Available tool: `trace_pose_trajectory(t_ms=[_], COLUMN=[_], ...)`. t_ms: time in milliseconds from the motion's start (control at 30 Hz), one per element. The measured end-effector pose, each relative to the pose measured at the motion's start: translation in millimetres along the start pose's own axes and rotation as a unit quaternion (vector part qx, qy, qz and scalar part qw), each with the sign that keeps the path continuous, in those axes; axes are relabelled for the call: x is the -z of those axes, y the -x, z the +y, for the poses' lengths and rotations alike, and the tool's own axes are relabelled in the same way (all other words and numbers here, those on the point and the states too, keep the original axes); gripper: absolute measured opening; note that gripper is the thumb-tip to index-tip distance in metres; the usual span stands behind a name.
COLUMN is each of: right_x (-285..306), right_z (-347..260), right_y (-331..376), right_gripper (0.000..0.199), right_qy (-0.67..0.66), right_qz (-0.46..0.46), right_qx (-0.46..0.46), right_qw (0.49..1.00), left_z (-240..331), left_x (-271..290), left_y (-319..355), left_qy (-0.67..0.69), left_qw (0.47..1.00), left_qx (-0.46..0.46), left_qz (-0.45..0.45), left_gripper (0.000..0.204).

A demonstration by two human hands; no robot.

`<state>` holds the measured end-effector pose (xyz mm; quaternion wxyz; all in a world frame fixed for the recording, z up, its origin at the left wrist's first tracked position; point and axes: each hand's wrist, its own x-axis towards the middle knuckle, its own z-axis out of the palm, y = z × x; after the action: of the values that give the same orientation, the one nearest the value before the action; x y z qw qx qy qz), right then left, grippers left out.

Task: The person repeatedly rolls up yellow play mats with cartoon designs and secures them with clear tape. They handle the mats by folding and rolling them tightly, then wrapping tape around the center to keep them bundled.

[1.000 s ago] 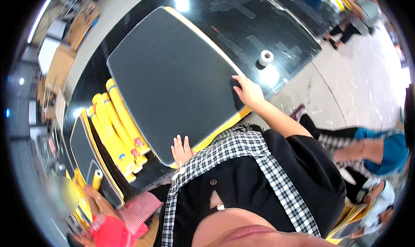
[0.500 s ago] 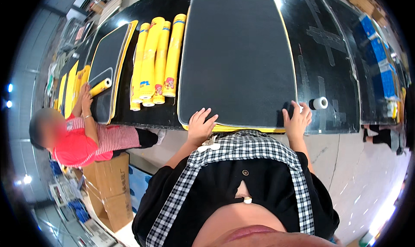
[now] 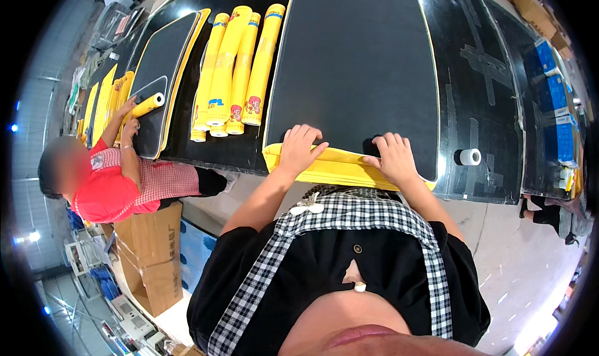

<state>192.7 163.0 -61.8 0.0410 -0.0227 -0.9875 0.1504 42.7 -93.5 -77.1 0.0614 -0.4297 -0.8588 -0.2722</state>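
A large dark mat (image 3: 355, 75) with a pale stitched border lies on a stack in front of me. Its near edge is turned up, showing a yellow underside (image 3: 337, 164). My left hand (image 3: 301, 149) is closed on the left part of this folded edge, fingers curled over onto the dark face. Farther right, my right hand (image 3: 393, 159) grips the same edge, its thumb pointing inward. The fingertips press near the fold, and the hands are a short way apart.
Several yellow rolled mats (image 3: 231, 75) lie left of the stack. A white tape roll (image 3: 469, 157) stands to its right on the black table (image 3: 458, 106). At left, a co-worker (image 3: 118, 175) handles a yellow roll (image 3: 148, 105) over another dark mat (image 3: 168, 50). Blue boxes (image 3: 564, 138) stand far right.
Both hands have moved inward and taken hold of the near edge. That edge has been folded up, so more yellow shows. The view has shifted slightly.
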Motion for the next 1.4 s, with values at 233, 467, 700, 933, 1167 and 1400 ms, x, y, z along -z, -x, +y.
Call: trace_pose_trajectory(t_ms=[233, 467, 700, 933, 1167, 1400], right_x=[-8.8, -3.9, -25.3, -17.1, -32.0, -41.0], right_z=[3.9, 1.8, -29.4, -45.3, -38.1, -37.8], right_y=[-1.7, -0.6, 35.3, 50.2, 45.5, 54.0], right_gripper=[0.046, 0.029, 0.012, 0.015, 0.025, 0.022], right_qy=[-0.034, -0.073, 0.018, -0.062, -0.156, -0.183], right_qz=[0.025, 0.041, 0.124, 0.095, 0.099, 0.097], right_qx=[-0.007, 0.035, 0.061, 0.049, -0.034, -0.060], right_qw=[0.999, 0.996, 0.990, 0.992, 0.982, 0.976], left_z=[21.9, 67.9, 68.2, 67.4, 70.4, 70.3], left_x=[-3.8, -30.5, -38.7, -45.6, -38.0, -34.6], left_y=[10.6, 23.1, 32.0, 43.3, 39.1, 38.6], left_qy=[-0.030, 0.062, 0.107, 0.118, 0.147, 0.159], left_qw=[0.998, 0.991, 0.992, 0.992, 0.989, 0.987], left_qx=[-0.042, -0.117, -0.063, -0.036, 0.002, 0.004], left_qz=[0.021, 0.000, 0.019, 0.037, 0.012, 0.000], left_gripper=[0.014, 0.022, 0.018, 0.023, 0.021, 0.022])
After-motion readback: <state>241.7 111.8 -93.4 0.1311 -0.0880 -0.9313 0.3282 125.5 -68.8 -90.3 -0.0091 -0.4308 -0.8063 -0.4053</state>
